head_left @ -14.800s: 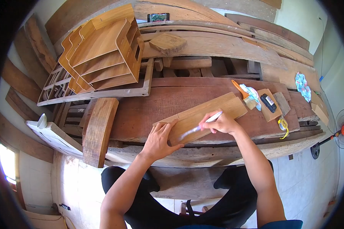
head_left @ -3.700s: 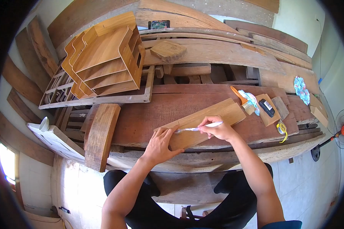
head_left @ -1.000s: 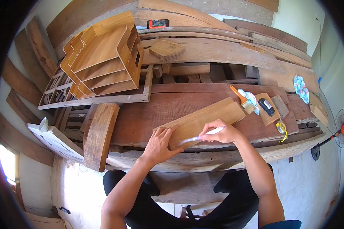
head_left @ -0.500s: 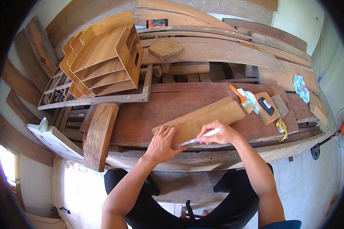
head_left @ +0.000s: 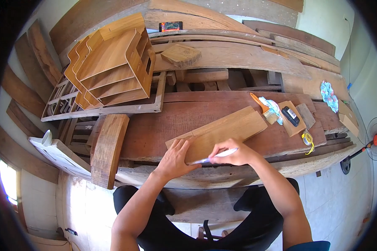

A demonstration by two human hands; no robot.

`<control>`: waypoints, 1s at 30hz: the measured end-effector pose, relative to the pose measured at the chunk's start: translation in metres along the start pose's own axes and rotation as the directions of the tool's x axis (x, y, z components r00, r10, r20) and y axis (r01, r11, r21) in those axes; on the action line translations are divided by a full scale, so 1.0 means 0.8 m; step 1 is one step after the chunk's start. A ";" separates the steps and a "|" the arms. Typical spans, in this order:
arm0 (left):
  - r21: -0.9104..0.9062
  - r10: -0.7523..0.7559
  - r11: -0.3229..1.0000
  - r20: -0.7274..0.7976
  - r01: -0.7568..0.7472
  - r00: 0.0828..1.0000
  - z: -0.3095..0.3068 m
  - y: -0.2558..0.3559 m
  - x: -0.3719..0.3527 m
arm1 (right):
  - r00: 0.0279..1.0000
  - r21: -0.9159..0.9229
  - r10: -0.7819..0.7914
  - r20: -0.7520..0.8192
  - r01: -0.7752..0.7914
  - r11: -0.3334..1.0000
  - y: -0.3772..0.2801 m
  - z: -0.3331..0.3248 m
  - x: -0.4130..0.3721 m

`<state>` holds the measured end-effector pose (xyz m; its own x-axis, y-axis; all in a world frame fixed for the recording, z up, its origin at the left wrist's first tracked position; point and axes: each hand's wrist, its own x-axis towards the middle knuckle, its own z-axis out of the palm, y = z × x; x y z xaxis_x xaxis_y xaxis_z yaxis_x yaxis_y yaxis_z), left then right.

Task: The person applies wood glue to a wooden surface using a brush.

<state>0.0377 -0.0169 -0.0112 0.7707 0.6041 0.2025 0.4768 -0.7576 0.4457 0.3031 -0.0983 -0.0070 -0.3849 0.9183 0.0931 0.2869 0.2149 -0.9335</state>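
Note:
My left hand (head_left: 175, 161) lies with its fingers stretched flat over the left end of a light brown wooden board (head_left: 226, 129), pressing on it. The thumb points right along the board's near edge. In my right hand (head_left: 233, 152) is a slim white-and-purple pen-like tool (head_left: 226, 152), pinched by thumb and fingers. Its tip reaches left, close to my left thumb at the board's edge; the exact contact is too small to make out. Underneath the board is a wide reddish-brown plank (head_left: 144, 129).
Beyond the board's right end are an orange-handled brush (head_left: 259, 102), a patterned cloth (head_left: 272, 109), a black object (head_left: 290, 116) and a yellow tape measure (head_left: 307, 138). A tiered wooden organizer (head_left: 109, 67) stands back left. A thick wood block (head_left: 109, 150) juts out left.
My right hand and the pen-like tool have shifted slightly left and down along the board's near edge. My left hand stays on the board.

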 end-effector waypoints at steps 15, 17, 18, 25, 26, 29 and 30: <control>-0.177 -0.215 0.953 0.180 0.247 0.960 -0.076 -0.063 -0.009 | 0.991 0.114 0.131 -0.003 -0.130 0.985 0.026 -0.025 0.026; -0.174 -0.289 0.933 0.162 0.315 0.944 -0.073 -0.072 -0.011 | 0.994 0.175 0.113 -0.001 -0.111 0.978 0.030 -0.025 0.030; -0.166 -0.305 0.931 0.134 0.325 0.943 -0.070 -0.071 -0.012 | 0.987 0.144 0.155 -0.033 -0.149 0.978 0.023 -0.021 0.031; -0.068 -0.362 0.927 0.097 0.369 0.927 -0.071 -0.061 -0.010 | 0.976 0.150 0.166 -0.142 -0.145 0.978 0.014 0.000 0.038; -0.072 -0.365 0.925 0.101 0.373 0.926 -0.069 -0.063 -0.011 | 0.986 0.115 0.149 -0.073 -0.140 0.983 0.015 -0.003 0.038; -0.091 -0.368 0.921 0.109 0.378 0.923 -0.067 -0.068 -0.010 | 0.989 0.069 0.150 -0.001 -0.150 0.986 0.014 -0.007 0.039; -0.098 -0.367 0.921 0.112 0.378 0.923 -0.068 -0.067 -0.010 | 0.981 0.098 0.182 -0.071 -0.175 0.980 0.007 0.001 0.040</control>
<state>-0.0169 0.0323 0.0110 0.5840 0.8083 -0.0742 0.6888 -0.4451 0.5722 0.2915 -0.0678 -0.0097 -0.2634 0.9632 -0.0540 0.2627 0.0178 -0.9647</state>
